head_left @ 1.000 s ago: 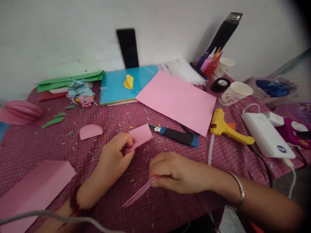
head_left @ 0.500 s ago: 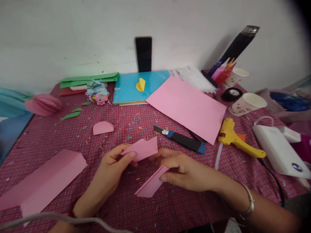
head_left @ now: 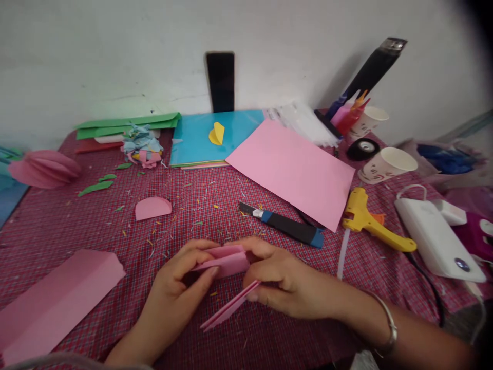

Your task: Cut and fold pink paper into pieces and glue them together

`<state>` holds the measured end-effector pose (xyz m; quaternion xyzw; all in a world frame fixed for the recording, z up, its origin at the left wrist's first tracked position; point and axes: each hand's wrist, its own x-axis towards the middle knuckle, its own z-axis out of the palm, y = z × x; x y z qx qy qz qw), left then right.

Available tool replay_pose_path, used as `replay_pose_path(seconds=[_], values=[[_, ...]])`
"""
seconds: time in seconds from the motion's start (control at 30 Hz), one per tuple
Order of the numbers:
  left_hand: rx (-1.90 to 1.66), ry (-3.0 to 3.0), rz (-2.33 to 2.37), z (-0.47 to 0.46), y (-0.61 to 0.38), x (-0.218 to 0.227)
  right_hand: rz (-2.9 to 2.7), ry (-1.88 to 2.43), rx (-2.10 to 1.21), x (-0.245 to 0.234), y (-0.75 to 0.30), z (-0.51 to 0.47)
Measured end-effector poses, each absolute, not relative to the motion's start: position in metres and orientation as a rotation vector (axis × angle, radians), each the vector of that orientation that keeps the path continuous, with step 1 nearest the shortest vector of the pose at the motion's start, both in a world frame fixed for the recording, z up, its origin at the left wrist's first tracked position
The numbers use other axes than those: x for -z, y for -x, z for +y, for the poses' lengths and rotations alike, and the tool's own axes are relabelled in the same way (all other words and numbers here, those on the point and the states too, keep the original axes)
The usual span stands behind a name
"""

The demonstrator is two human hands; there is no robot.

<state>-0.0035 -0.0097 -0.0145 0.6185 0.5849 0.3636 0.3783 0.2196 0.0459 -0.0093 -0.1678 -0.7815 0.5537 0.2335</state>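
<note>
My left hand (head_left: 185,280) pinches a folded piece of pink paper (head_left: 231,264), thumb in front and fingers behind. The piece's two layers stand slightly apart at the top. My right hand (head_left: 279,272) has its upper fingers at the right end of that piece. Between its thumb and a finger it also grips a second folded pink paper (head_left: 229,307), which slants down to the left. Beyond the hands lie a pink half-round paper (head_left: 153,208) and a utility knife (head_left: 285,225) with its blade out. A creased pink sheet (head_left: 65,303) rests left of my left hand.
A large pink sheet (head_left: 292,172) lies behind the knife. At the right are a yellow glue gun (head_left: 362,213), a paper cup (head_left: 389,165) and a white power bank (head_left: 437,239). A phone (head_left: 221,82) leans on the wall behind blue paper (head_left: 192,139). Paper scraps (head_left: 142,146) sit at the back left.
My right fingers have come up to the piece in my left hand, and its layers now show apart. The second folded paper has dipped a little lower. The camera view has shifted slightly.
</note>
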Motion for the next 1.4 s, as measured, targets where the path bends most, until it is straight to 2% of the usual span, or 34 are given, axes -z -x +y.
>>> replay_pose_path(seconds=[0.1, 0.27, 0.43, 0.77, 1.07, 1.27, 1.4], values=[[-0.898, -1.326, 1.516, -0.01, 0.003, 0.015, -2.195, 0.499, -1.496, 0.008, -0.223, 0.047], [-0.948, -0.509, 1.433, -0.007, 0.002, 0.019, -2.125, 0.578, -1.46, 0.004, -0.233, 0.051], [-0.95, -0.312, 1.308, -0.002, 0.0, 0.015, -2.114, 0.528, -1.508, 0.004, -0.232, 0.046], [-0.98, -0.364, 1.206, -0.008, -0.008, 0.014, -2.034, 0.45, -1.478, 0.011, -0.219, 0.037], [-1.036, -0.512, 0.987, -0.013, 0.0, 0.006, -1.544, 0.56, -1.856, 0.017, -0.219, 0.037], [-1.109, -1.028, 1.283, -0.017, -0.003, 0.011, -1.504, 0.537, -1.897, 0.021, -0.217, 0.037], [-1.129, -1.542, 1.461, -0.015, 0.0, 0.008, -1.508, 0.746, -1.69, 0.025, -0.219, 0.037]])
